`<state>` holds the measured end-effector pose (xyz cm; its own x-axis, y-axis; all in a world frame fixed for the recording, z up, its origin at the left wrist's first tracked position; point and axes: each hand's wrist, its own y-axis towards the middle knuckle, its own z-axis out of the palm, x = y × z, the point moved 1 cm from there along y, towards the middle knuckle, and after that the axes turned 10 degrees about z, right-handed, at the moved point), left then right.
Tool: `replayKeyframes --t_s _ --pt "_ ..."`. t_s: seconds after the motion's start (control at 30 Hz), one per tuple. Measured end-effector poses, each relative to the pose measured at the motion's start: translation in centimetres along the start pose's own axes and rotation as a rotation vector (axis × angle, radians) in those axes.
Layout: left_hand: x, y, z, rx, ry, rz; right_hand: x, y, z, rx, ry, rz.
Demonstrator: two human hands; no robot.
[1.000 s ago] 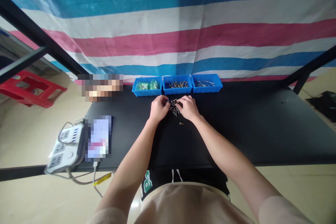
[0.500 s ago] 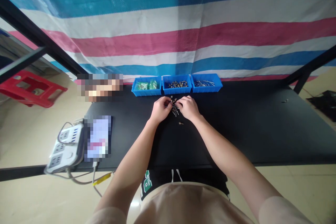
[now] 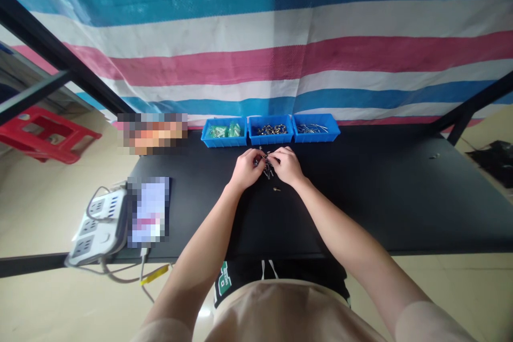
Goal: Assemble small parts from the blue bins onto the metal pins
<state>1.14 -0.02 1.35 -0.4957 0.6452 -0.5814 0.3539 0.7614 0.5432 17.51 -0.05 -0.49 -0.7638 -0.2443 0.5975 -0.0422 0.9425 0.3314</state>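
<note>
My left hand and my right hand meet over a small pile of metal pieces on the black table. Both have their fingers pinched together, almost touching each other. What sits between the fingertips is too small to make out. One small brass-coloured piece lies by itself just below the pile. Behind my hands stand three blue bins in a row: the left bin has green-and-white packets, the middle bin brass-coloured pieces, the right bin thin metal pins.
On the left of the table are a power strip with cables and a blurred flat item. A blurred orange object is at the back left. Small pieces lie far right. A red stool stands beyond the table.
My fingertips have come slightly closer together over the pile. The bins and the loose piece have stayed in place.
</note>
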Motion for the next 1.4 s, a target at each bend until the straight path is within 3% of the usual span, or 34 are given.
replayKeyframes --t_s 0.27,0.47,0.7,1.13,1.4 --pt "0.0 0.0 0.1 0.019 0.008 0.002 0.2 -0.1 -0.3 0.035 -0.002 0.009" --pt "-0.3 0.0 -0.1 0.024 -0.017 0.04 0.7 -0.1 -0.9 -0.076 0.185 0.051" --pt "-0.5 -0.1 0.0 0.08 -0.056 0.108 1.4 -0.3 -1.2 -0.048 0.502 0.168" --pt "-0.2 0.0 -0.2 0.032 0.021 0.053 1.6 -0.5 -1.2 -0.008 0.454 0.135" --pt "0.3 0.1 -0.6 0.092 -0.02 0.086 1.5 0.0 -1.8 0.051 0.486 0.12"
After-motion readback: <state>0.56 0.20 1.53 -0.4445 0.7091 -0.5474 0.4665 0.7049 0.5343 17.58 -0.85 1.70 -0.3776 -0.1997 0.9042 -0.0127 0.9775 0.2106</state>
